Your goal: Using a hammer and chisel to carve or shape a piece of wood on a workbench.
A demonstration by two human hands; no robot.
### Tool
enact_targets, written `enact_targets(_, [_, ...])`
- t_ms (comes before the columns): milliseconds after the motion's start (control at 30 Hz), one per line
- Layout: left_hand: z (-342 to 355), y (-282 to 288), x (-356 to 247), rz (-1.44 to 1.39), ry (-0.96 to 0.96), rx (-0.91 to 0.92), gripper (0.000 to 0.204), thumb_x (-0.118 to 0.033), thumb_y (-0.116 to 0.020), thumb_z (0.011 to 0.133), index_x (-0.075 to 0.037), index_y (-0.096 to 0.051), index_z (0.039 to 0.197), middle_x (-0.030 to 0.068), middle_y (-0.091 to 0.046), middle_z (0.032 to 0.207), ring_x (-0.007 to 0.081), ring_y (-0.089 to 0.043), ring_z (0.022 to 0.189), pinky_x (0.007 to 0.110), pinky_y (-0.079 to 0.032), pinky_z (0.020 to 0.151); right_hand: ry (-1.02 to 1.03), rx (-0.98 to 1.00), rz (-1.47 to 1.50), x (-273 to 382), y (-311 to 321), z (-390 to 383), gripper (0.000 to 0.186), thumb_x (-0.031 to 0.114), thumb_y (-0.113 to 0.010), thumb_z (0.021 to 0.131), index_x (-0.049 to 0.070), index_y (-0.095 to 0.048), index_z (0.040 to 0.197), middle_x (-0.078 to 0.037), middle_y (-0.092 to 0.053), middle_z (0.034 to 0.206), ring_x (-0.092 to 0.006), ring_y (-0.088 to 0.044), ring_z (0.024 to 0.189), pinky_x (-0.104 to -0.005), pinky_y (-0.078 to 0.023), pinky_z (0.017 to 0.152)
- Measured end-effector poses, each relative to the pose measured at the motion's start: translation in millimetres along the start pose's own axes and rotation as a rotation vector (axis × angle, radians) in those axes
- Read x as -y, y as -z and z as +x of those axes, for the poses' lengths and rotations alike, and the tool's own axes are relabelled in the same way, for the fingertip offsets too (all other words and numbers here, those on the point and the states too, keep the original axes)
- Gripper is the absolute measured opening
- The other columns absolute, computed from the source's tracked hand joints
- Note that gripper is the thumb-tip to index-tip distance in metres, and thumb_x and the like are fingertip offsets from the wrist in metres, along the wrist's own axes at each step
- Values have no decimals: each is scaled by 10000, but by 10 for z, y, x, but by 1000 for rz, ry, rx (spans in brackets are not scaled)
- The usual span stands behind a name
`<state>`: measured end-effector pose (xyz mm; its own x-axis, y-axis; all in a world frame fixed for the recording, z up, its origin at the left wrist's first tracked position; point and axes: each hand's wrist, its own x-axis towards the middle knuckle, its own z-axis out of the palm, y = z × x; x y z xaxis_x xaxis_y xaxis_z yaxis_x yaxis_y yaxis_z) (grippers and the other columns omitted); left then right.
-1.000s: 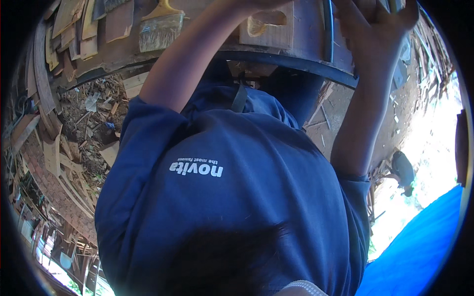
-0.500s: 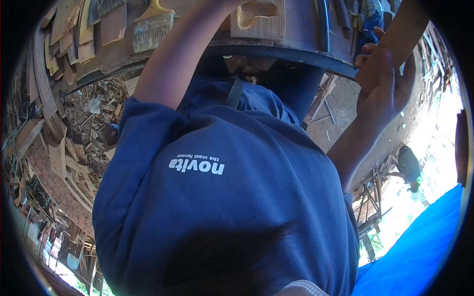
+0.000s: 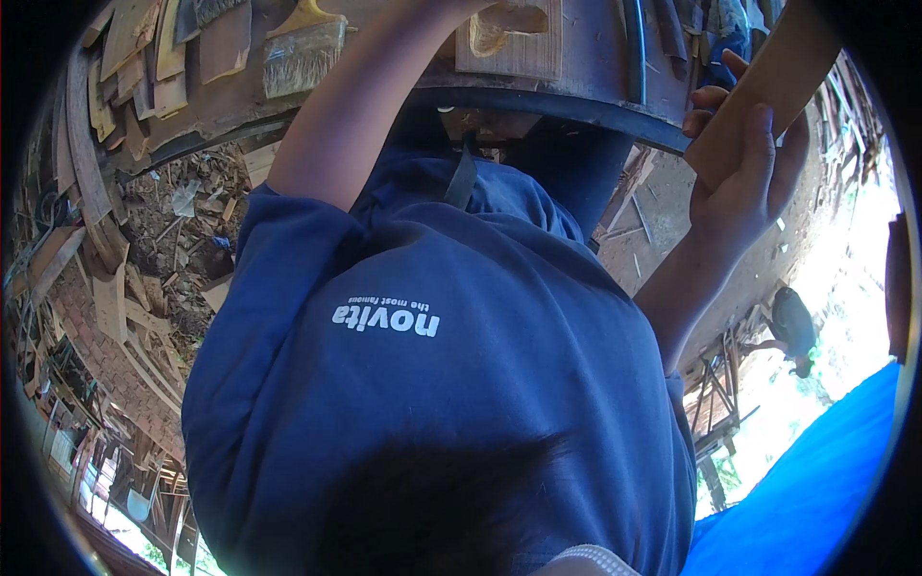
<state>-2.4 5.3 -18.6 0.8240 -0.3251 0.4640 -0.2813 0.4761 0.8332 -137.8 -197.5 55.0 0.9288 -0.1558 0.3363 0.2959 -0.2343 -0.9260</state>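
My right hand [image 3: 740, 182] is closed round a flat wooden board [image 3: 764, 82], held at a slant on the right, fingers curled over its edge. A blue object [image 3: 730, 60] lies just behind it. My left forearm reaches to the top edge, where my left hand [image 3: 463, 10] is mostly cut off, its fingers hidden. Near it, a light wooden block [image 3: 514, 60] with a carved hollow rests on the worktable [image 3: 595, 67]. A wide paintbrush [image 3: 303, 67] lies left of the block.
Several wood offcuts [image 3: 168, 67] lie at the table's left. Debris [image 3: 197, 221] and loose planks [image 3: 120, 307] cover the ground below. A blue sheet [image 3: 797, 480] fills the lower right. Another person [image 3: 792, 326], in dark clothing, is farther back at the right.
My right hand has come lower and now grips the board, which was not visible a second ago. Over the last half second it has shifted only slightly.
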Motion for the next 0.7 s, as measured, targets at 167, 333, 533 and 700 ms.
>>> enact_targets(167, [28,-76,-4,110,-6,2,221,-151,-630,752,-116,-451,627,-63,-391,592,50,-366,534,266,-308,488,36,52,-71,36,12,59,457,289,-522,944,21,-445,1306,-268,-598,1163,-255,-691,744,-299,-563,610])
enact_targets(333, [18,-36,-11,181,3,2,220,-128,-623,751,-115,-441,628,-67,-382,601,48,-361,544,268,-305,489,134,280,-222,413,486,627,483,393,-506,944,-7,-527,1215,-233,-657,1037,-228,-685,797,-314,-539,653])
enact_targets(533, [63,-82,20,118,0,24,214,-106,-618,755,-113,-446,629,-69,-386,606,47,-364,550,270,-311,486,143,377,-1198,392,1158,1066,524,457,-505,943,16,-561,1220,-161,-680,978,-190,-685,801,-282,-524,636])
enact_targets(700, [-11,-9,83,201,162,-17,194,-99,-627,753,-112,-475,632,-67,-422,601,39,-391,528,258,-325,472,-211,266,-896,562,1053,1183,348,176,-631,914,63,-551,1234,-63,-648,816,-107,-644,691,-202,-496,570])
